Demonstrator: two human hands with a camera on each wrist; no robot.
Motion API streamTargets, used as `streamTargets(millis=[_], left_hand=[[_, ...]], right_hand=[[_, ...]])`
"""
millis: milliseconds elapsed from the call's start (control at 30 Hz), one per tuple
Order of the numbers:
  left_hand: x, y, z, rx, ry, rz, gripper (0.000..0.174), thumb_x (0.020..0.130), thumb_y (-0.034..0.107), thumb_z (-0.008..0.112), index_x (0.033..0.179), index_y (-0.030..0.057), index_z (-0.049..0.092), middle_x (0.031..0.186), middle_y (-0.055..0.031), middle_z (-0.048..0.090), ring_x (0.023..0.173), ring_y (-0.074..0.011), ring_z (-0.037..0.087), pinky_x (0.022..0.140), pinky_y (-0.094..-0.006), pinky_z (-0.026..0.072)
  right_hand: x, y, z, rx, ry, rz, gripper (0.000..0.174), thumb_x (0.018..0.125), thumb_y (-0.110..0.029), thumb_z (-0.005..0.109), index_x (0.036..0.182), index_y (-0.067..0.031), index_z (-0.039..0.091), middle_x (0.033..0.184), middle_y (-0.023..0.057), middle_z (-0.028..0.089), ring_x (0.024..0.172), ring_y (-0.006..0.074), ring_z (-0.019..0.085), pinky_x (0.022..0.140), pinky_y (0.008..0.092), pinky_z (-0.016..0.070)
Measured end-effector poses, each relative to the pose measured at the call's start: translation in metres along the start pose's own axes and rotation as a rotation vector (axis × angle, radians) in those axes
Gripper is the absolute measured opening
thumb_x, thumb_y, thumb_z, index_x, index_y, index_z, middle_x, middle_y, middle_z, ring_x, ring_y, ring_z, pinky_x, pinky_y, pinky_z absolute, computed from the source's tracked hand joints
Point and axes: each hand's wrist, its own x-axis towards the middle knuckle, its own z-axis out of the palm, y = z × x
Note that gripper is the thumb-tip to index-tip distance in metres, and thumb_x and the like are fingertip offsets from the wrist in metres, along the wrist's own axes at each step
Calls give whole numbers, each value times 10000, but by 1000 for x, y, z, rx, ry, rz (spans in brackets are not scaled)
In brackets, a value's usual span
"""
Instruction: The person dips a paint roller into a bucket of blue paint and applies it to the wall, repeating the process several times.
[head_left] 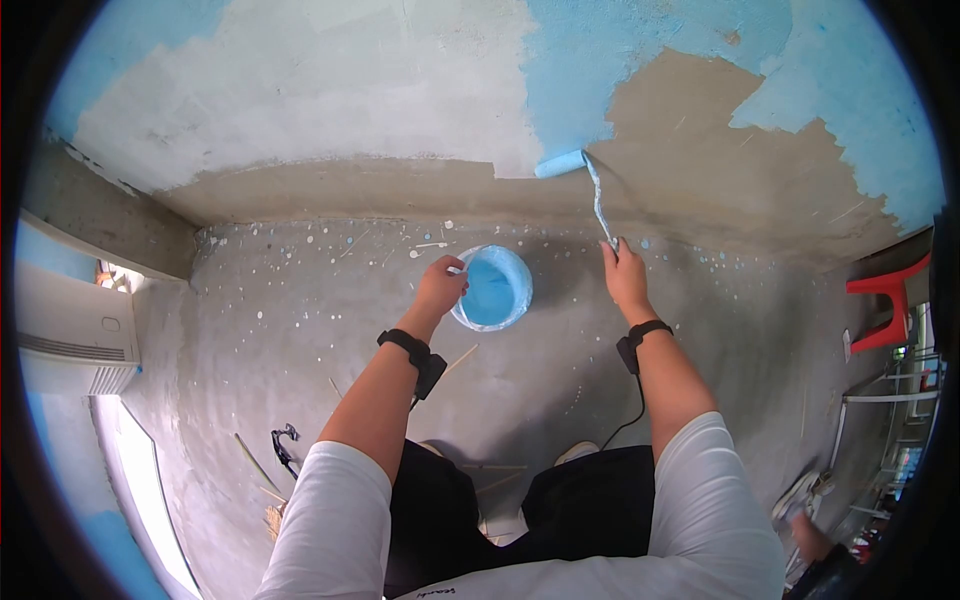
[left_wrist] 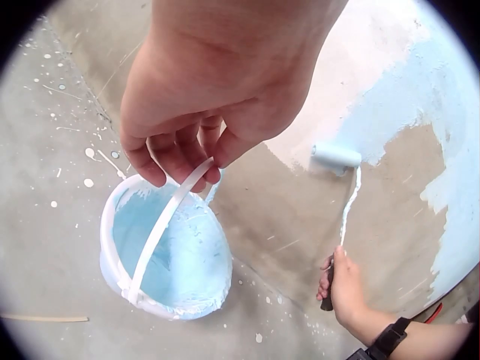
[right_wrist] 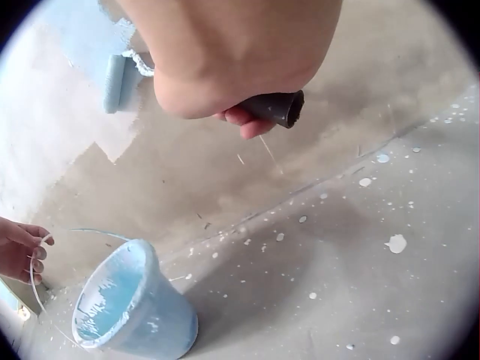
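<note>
My left hand pinches the thin white handle of a paint bucket between thumb and fingers. Light blue paint lies inside the bucket, and its rim is smeared. In my right hand is a paint roller, gripped by its dark handle. The blue roller sleeve lies against the lower wall, where the white patch meets bare grey-brown plaster. A paint-crusted wire frame joins sleeve and handle. In the right wrist view the bucket appears tilted, with the left hand at its handle.
Blue, white and bare patches cover the wall. Paint drops dot the concrete floor. A red stool and metal racks stand at the right, near another person's hand. A white appliance is at the left.
</note>
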Motion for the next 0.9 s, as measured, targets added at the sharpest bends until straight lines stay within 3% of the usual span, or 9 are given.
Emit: streamTargets(millis=[167, 333, 433, 533, 667, 733, 900], left_hand=[[-1, 3, 0, 42, 8, 3, 217, 847, 78, 636, 1047, -2, 613, 752, -120, 693, 648, -179, 671, 607, -304, 524], [0, 1, 0, 40, 7, 11, 213, 850, 81, 635, 1046, -2, 614, 748, -120, 693, 644, -175, 668, 605, -303, 521], [-2, 5, -1, 29, 5, -3, 212, 850, 81, 635, 1044, -3, 613, 748, -119, 692, 644, -172, 667, 603, -303, 520], [-1, 4, -1, 24, 11, 7, 215, 850, 81, 634, 1047, -5, 614, 749, -118, 692, 646, -170, 666, 602, -302, 519], [0, 2, 0, 22, 7, -7, 221, 848, 82, 634, 1051, -4, 616, 754, -118, 694, 647, -171, 667, 606, -303, 521], [1, 0, 0, 6, 7, -11, 223, 847, 83, 634, 1053, -3, 617, 756, -118, 694, 647, -172, 667, 607, -303, 521], [0, 0, 0, 16, 9, 14, 223, 845, 85, 637, 1049, -4, 615, 755, -123, 694, 650, -179, 670, 613, -309, 527]], right_hand=[[10, -29, -15, 60, -44, 2, 302, 950, -301, 596, 895, -5, 570, 737, 235, 631, 736, 454, 615, 608, 516, 454], [40, -88, -26, 278, 77, -137, 270, 957, -254, 594, 854, -7, 561, 627, 185, 569, 575, 408, 540, 529, 424, 419], [56, -122, -33, 472, 96, -95, 265, 963, -246, 587, 846, -10, 558, 602, 175, 540, 539, 391, 497, 509, 405, 395], [60, -139, -40, 421, 74, -84, 279, 968, -229, 570, 849, 21, 541, 604, 173, 510, 512, 343, 487, 513, 387, 411], [49, -105, -21, 256, 191, -176, 274, 958, -262, 593, 841, -16, 564, 642, 197, 579, 595, 409, 573, 541, 440, 433], [35, -72, -8, 109, 178, -121, 292, 955, -288, 590, 847, -16, 577, 678, 212, 612, 661, 429, 610, 575, 486, 456], [6, -12, -7, -57, 66, -50, 312, 959, -302, 582, 881, 0, 592, 702, 223, 622, 675, 451, 598, 576, 486, 449]])
